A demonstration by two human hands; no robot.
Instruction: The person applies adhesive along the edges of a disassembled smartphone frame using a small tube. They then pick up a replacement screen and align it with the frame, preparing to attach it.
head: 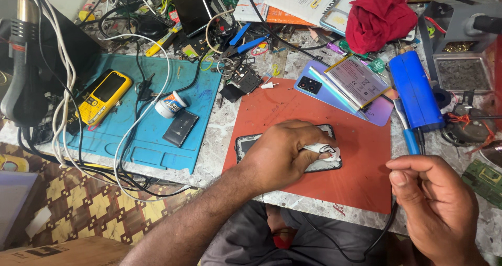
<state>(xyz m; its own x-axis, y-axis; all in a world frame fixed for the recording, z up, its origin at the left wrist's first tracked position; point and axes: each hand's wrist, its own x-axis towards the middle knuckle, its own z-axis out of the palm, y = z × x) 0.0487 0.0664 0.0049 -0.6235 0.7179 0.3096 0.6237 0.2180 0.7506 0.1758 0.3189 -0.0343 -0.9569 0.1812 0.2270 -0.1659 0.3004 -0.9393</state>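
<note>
Your left hand (285, 153) sits in the centre of the frame, fingers curled and pinching a small white tube (322, 150) against the opened phone (290, 152) that lies flat under it on the orange mat (361, 166). The phone is mostly hidden by your hand; only its dark left end and right edge show. Your right hand (434, 203) is at the lower right, well apart from the phone, fingers folded in with the thumb pressed over them, and a black cable (384, 229) runs down from it; whether the fingers clamp the cable I cannot tell. Above the orange mat, in the upper right, a purple phone back (314, 88) lies with a battery (358, 80) on it, beside a blue cylindrical tool (415, 91). On the blue mat (151, 140) at the left lie a yellow handset (104, 96) and a small white tub (171, 104).
</note>
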